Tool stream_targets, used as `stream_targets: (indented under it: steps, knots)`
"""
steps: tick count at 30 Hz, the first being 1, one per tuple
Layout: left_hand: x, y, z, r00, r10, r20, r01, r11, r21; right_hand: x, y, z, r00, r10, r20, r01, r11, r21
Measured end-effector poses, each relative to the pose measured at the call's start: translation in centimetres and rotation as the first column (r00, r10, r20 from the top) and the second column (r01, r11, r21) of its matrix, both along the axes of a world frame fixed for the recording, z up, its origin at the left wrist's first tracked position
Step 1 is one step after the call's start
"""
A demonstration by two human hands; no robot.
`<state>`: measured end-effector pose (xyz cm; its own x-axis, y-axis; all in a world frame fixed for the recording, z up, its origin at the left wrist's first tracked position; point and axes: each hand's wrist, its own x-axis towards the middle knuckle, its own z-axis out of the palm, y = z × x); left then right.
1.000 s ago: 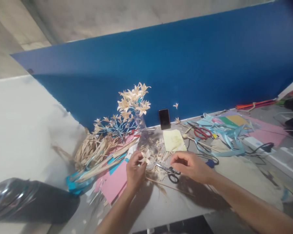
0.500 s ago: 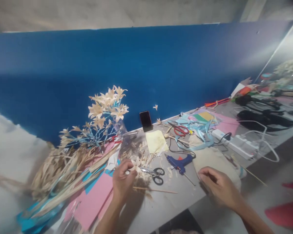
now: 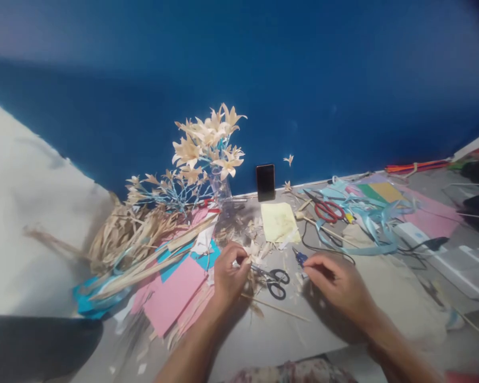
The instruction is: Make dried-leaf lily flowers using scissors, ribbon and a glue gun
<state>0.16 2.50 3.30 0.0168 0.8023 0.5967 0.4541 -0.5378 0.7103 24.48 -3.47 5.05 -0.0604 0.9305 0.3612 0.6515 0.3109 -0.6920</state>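
Note:
My left hand (image 3: pixel 232 270) is closed, its thumb and fingertips pinching a small cream flower (image 3: pixel 254 250) with pointed petals. Black-handled scissors (image 3: pixel 272 275) lie just right of that hand, their blades partly behind it. My right hand (image 3: pixel 337 279) hovers over the table with thumb and forefinger pressed together; what they hold, if anything, I cannot make out. Behind its fingertips shows the front of a blue glue gun (image 3: pixel 300 258), the rest hidden by the hand. A thin stick (image 3: pixel 279 308) lies in front of the scissors.
Cream flowers (image 3: pixel 207 135) on blue stems stand at the back left. Dried husks (image 3: pixel 120 234) and pink sheets (image 3: pixel 175 295) lie left. A phone (image 3: pixel 265 182) leans on the wall behind yellow paper (image 3: pixel 279 222). Red-handled scissors (image 3: pixel 329 211), blue ribbon (image 3: pixel 377 247) and a power strip (image 3: pixel 443 260) are right.
The view has turned downward and to the right. My right hand has come leftward from beside the glue gun to in front of it. My left hand still pinches the flower.

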Motion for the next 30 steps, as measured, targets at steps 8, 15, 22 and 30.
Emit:
stream_targets:
  steps: [8,15,22,30]
  knots:
    - [0.0,-0.5,-0.7,0.990,-0.141,-0.007,0.141,0.988,-0.069,-6.6,2.3,1.5,0.965,0.244,0.093,-0.253,0.962,0.104]
    - [-0.4,-0.5,-1.1,0.986,-0.167,-0.014,0.166,0.983,-0.076,-7.1,2.8,1.8,0.957,0.258,0.134,-0.262,0.965,0.015]
    - [-0.1,-0.7,-1.0,0.985,-0.171,0.036,0.174,0.978,-0.113,-6.8,2.2,2.0,0.965,0.231,0.125,-0.228,0.973,-0.033]
    - [0.2,-1.1,-1.0,0.971,-0.234,0.053,0.239,0.962,-0.130,-6.6,2.2,2.0,0.952,0.254,0.168,-0.264,0.964,0.040]
